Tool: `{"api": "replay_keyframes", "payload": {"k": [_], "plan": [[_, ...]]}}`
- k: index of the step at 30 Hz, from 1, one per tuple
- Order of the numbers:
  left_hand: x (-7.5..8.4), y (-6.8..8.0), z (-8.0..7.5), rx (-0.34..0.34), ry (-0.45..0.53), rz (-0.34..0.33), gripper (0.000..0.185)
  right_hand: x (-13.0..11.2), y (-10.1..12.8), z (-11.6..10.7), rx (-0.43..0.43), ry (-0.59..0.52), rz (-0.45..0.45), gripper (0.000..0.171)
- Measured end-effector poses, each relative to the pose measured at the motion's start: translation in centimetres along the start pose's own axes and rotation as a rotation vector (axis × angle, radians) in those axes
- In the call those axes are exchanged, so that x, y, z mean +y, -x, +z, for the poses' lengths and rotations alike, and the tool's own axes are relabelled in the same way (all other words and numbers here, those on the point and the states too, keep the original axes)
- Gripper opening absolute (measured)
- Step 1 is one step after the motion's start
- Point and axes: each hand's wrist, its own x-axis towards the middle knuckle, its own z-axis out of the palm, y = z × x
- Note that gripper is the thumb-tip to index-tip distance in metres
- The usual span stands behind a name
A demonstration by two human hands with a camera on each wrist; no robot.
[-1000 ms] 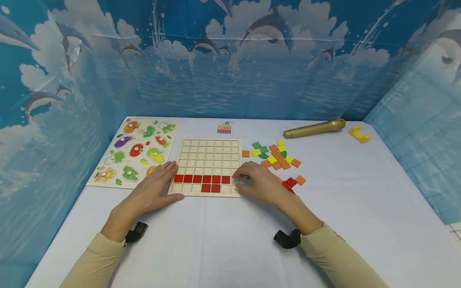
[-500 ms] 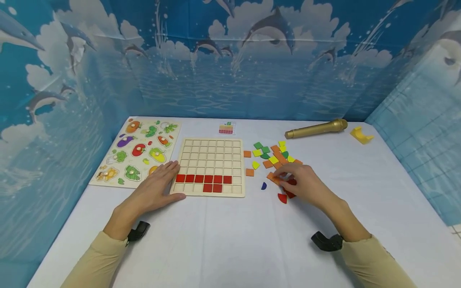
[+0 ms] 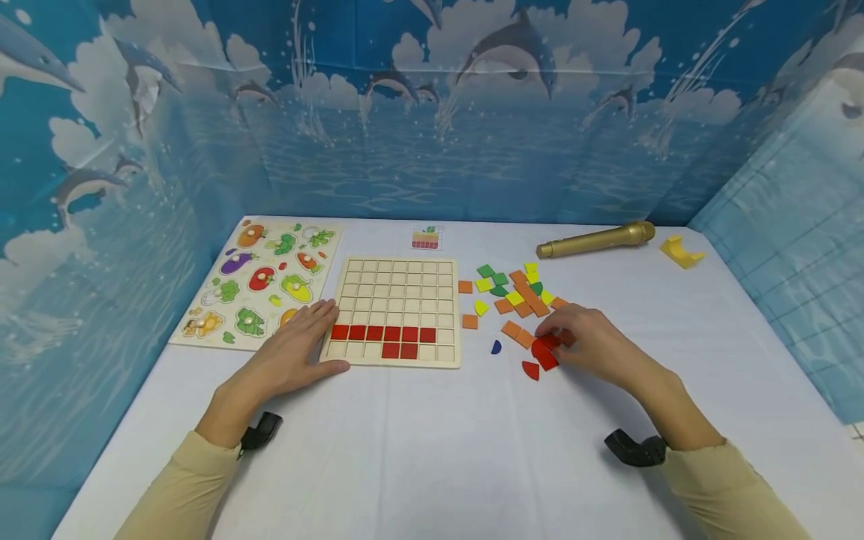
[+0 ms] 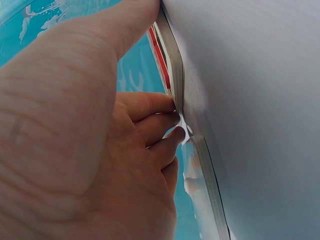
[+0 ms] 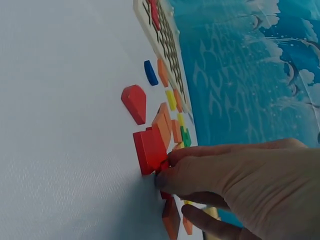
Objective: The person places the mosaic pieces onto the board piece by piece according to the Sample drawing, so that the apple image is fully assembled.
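A wooden grid board (image 3: 397, 292) lies mid-table, with a row of red square tiles (image 3: 383, 334) and two more red tiles (image 3: 400, 350) below it. My left hand (image 3: 293, 349) rests at the board's lower left corner, fingers stretched along the left side and thumb at the near edge. Right of the board, my right hand (image 3: 594, 345) is down at a cluster of red pieces (image 3: 544, 352). In the right wrist view its thumb and forefinger pinch a small red tile (image 5: 165, 165) beside a larger red piece (image 5: 150, 151); the fingers partly hide it.
Orange, yellow and green pieces (image 3: 529, 296) lie scattered beyond my right hand, with a blue piece (image 3: 496, 347) and a red wedge (image 3: 531, 370) nearer. A vegetable puzzle (image 3: 270, 255), pattern card (image 3: 427, 238), gold microphone (image 3: 597, 240) and yellow holder (image 3: 682, 253) stand around.
My right hand has moved from the board's right edge rightward to the red pieces, where its fingers now close on a tile. The left hand stays at the board.
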Motion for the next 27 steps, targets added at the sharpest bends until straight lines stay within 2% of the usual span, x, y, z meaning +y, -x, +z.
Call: {"api": "replay_keyframes", "payload": {"k": [6, 12, 15, 21, 27], "plan": [[0.1, -0.1, 0.0, -0.01, 0.006, -0.007, 0.098, 0.5, -0.2, 0.1, 0.002, 0.038, -0.023, 0.032], [0.0, -0.2, -0.1, -0.017, 0.006, -0.009, 0.097, 1.0, -0.2, 0.3, 0.068, 0.07, -0.035, 0.032], [0.0, -0.2, -0.1, -0.015, -0.001, -0.005, 0.097, 0.6, -0.5, 0.4, 0.098, 0.047, -0.055, 0.032], [0.1, -0.1, -0.1, -0.012, 0.003, -0.004, 0.097, -2.5, -1.9, 0.9, 0.105, -0.048, -0.103, 0.03], [0.2, -0.1, -0.1, -0.017, 0.001, -0.01, 0.097, -6.3, -4.2, 2.5, 0.102, -0.045, -0.184, 0.029]]}}
